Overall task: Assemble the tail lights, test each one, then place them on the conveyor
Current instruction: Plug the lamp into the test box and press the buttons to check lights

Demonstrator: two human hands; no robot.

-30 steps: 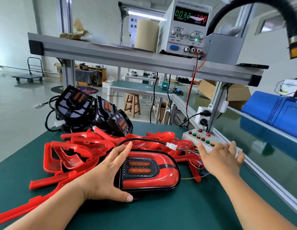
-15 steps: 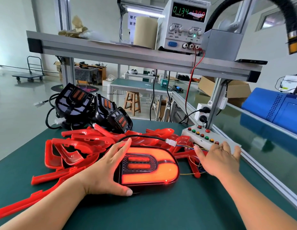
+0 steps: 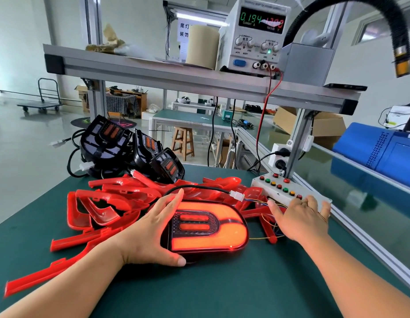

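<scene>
Plainly lit, the tail light (image 3: pixel 208 228) glows orange-red at the middle of the green table (image 3: pixel 222 290), just in front of a heap of red lens covers (image 3: pixel 112 203). The left hand (image 3: pixel 149 230) is spread wide, straight fingers and thumb bracing the light's left end. The right hand (image 3: pixel 300 219) lies with loosely extended fingers on the button box (image 3: pixel 277 189) at the table's right edge.

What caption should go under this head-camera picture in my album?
Left hand rests on a glowing tail light while the right hand touches the button box.
</scene>
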